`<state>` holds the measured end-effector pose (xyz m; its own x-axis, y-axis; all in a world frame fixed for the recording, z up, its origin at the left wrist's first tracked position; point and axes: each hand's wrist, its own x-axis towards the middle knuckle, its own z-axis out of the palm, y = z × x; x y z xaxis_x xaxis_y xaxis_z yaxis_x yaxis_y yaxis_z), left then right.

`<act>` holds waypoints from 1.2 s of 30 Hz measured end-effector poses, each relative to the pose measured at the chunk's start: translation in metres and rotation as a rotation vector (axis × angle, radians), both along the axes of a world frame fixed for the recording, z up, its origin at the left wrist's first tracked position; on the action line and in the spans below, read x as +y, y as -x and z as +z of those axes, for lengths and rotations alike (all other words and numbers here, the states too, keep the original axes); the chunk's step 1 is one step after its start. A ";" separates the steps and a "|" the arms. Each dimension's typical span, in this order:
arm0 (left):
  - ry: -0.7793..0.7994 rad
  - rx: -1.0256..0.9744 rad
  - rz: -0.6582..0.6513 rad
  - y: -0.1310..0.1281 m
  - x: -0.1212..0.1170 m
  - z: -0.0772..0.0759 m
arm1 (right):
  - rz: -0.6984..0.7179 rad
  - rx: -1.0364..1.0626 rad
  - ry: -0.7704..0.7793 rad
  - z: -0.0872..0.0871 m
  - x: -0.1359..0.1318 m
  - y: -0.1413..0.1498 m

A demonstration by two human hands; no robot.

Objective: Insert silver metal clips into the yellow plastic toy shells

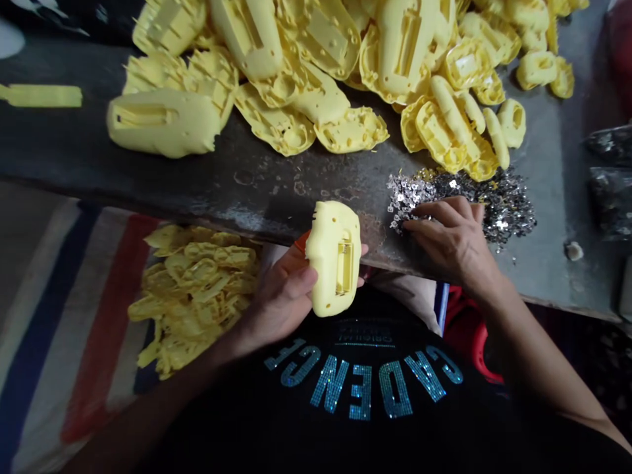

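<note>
My left hand (284, 293) is closed around a pale yellow plastic shell (323, 276), just in front of the table edge. Its thumb presses the shell's left side, and fingertips show at the right. The shell has a long battery slot with metal pieces inside. Something orange (302, 242) shows behind the shell; I cannot make out what it is. On the table, my right hand (457, 234) reaches into a heap of small shiny metal contacts (511, 207), fingers bent and drawn together. What its fingertips pinch is too small to name.
Many yellow plastic housings (320, 85) lie piled along the back of the dark table (197, 184). More yellow parts (197, 289) lie below left, on a striped sheet (93, 316). Plastic bags (609, 197) lie at the right. A yellow strip (44, 95) lies far left.
</note>
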<state>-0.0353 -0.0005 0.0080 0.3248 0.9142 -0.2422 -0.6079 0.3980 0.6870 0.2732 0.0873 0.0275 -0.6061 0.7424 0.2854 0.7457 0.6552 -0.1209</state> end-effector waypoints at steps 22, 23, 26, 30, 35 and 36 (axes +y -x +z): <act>0.055 -0.036 -0.054 -0.022 -0.009 0.001 | -0.111 -0.006 -0.106 -0.024 -0.031 0.003; 0.068 -0.063 -0.079 -0.022 -0.009 -0.001 | -0.125 -0.009 -0.112 -0.024 -0.029 0.003; 0.104 -0.162 -0.216 -0.022 -0.008 -0.006 | -0.169 0.093 -0.073 -0.020 -0.025 0.005; 0.145 -0.232 -0.395 -0.025 -0.005 -0.008 | -0.074 0.516 0.246 0.007 -0.034 0.013; 0.160 -0.220 -0.444 -0.033 -0.004 -0.002 | 0.074 0.632 0.526 0.042 -0.045 0.022; 0.155 -0.213 -0.446 -0.035 -0.005 -0.001 | 0.087 0.608 0.524 0.045 -0.045 0.023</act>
